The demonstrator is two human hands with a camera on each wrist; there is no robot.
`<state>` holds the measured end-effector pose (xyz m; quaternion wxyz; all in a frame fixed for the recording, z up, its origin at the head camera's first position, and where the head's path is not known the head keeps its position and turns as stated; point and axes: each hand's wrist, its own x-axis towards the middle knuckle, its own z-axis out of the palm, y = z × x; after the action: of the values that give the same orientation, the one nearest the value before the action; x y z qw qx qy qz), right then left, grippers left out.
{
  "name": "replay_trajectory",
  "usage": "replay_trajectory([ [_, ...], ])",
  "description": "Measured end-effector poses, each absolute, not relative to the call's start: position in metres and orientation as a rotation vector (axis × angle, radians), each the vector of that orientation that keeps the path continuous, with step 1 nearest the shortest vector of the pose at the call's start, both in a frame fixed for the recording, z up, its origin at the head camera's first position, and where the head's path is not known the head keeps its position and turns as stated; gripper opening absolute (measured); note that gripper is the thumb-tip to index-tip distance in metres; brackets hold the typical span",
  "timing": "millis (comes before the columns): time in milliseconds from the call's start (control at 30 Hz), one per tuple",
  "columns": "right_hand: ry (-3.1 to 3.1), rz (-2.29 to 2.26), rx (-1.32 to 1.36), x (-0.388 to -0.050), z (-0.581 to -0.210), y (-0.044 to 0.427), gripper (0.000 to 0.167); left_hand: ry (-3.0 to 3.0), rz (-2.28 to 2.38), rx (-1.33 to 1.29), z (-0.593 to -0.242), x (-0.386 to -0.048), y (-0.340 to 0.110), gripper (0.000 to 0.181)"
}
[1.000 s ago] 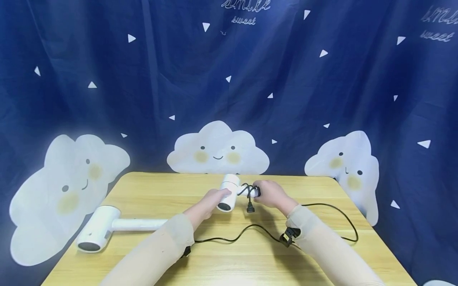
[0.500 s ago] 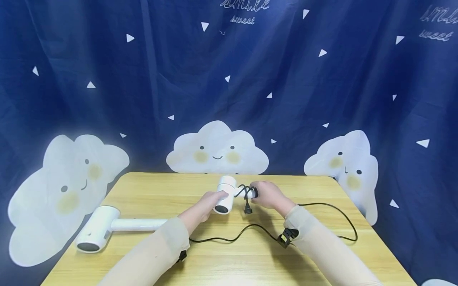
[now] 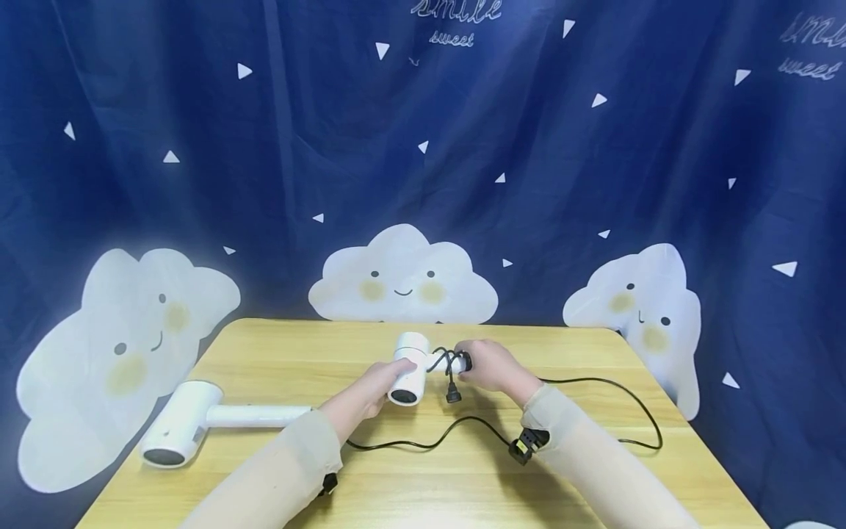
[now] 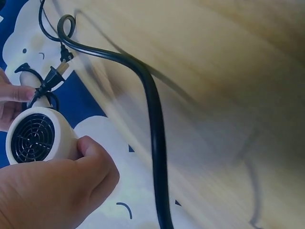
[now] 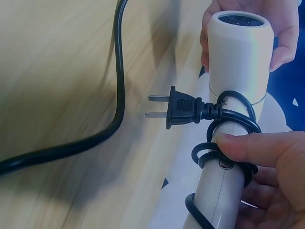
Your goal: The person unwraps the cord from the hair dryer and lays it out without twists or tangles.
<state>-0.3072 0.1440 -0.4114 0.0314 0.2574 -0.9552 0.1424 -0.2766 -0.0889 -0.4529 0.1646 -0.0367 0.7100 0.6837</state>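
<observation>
Near the far side of the table, both hands hold a white hair dryer (image 3: pixel 408 383). My left hand (image 3: pixel 371 388) grips its barrel, thumb on the near side. The right hand (image 3: pixel 492 364) grips the handle (image 5: pixel 214 195), its thumb pressing on the black cord (image 5: pixel 238 114) wound around it. A two-pin plug (image 5: pixel 183 108) sticks out sideways from the coils in the right wrist view and hangs below the handle in the head view. One end of the barrel shows a dark grille (image 4: pixel 33 138) in the left wrist view. My right fingers partly hide the lower handle.
A second white hair dryer (image 3: pixel 181 426) lies at the table's left, its handle end behind the left sleeve (image 3: pixel 277 470). A thin black cable (image 3: pixel 423 445) runs across the wooden table (image 3: pixel 423 492) between the forearms and loops at right. A blue curtain (image 3: pixel 423 184) hangs behind.
Both hands have shifted the hair dryer to the left and slightly nearer, keeping their grips. The plug swings along with it. The second hair dryer has stayed put.
</observation>
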Motion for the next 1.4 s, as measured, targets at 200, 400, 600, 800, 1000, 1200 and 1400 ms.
replay_trajectory([
  [200,-2.936,0.460,0.806,-0.306,-0.412,0.141,0.028,2.007,1.964,-0.105,-0.455,-0.274,-0.092,0.047],
  [400,-2.946,0.472,0.806,-0.306,-0.415,0.139,0.029,2.003,1.962,-0.103,-0.457,-0.273,-0.096,0.048],
  [600,-2.937,0.509,0.806,-0.306,-0.416,0.138,0.029,1.950,1.990,-0.121,-0.453,-0.271,-0.101,0.052],
  [800,-2.926,0.525,0.832,-0.307,-0.416,0.137,0.028,1.923,2.002,-0.143,-0.451,-0.269,-0.104,0.053],
  [1000,-2.923,0.558,0.837,-0.306,-0.417,0.137,0.037,1.945,2.003,-0.144,-0.451,-0.267,-0.103,0.051],
  [1200,-2.929,0.570,0.814,-0.306,-0.418,0.137,0.055,1.962,1.999,-0.134,-0.452,-0.266,-0.102,0.049],
  [1400,-2.913,0.568,0.836,-0.304,-0.419,0.137,0.058,1.952,2.003,-0.135,-0.451,-0.265,-0.102,0.048],
])
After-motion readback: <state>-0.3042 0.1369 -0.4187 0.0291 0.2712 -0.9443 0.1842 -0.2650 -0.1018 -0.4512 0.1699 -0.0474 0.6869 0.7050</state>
